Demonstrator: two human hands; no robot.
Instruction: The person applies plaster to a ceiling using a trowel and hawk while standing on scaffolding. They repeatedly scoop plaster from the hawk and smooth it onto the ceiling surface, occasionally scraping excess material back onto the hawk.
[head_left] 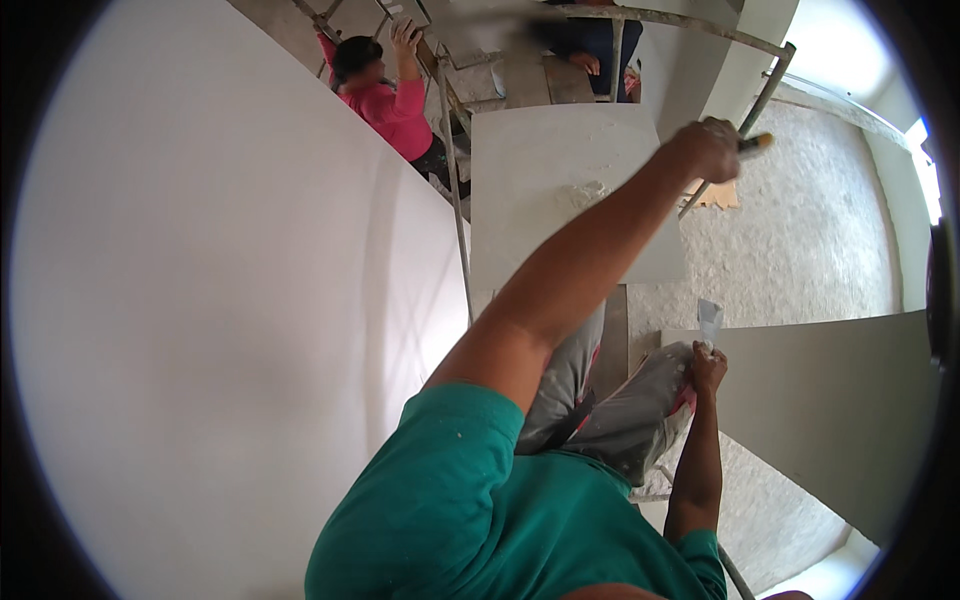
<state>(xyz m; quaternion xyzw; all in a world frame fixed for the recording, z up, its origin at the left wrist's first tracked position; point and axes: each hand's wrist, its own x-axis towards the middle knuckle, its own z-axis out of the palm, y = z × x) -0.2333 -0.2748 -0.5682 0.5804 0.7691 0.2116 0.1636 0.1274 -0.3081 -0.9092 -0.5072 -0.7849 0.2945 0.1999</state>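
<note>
My left hand (708,148) is raised out in front, fingers closed on a tool with a yellowish handle (757,143); its working end is hidden by the fist. Lower down, beside my grey, plaster-spattered trousers (640,410), my right hand (707,368) grips a putty knife whose pale blade (709,320) points up. Under my left forearm lies a grey board (545,200) with a dab of white plaster (592,192) on it.
A smooth white wall (230,300) fills the left. Metal scaffold rails (458,220) run along it and across the top. A person in a pink top (388,105) reaches toward the wall; another in dark blue (592,40) is behind. Rough concrete floor (810,230) lies below, a grey panel (840,400) at right.
</note>
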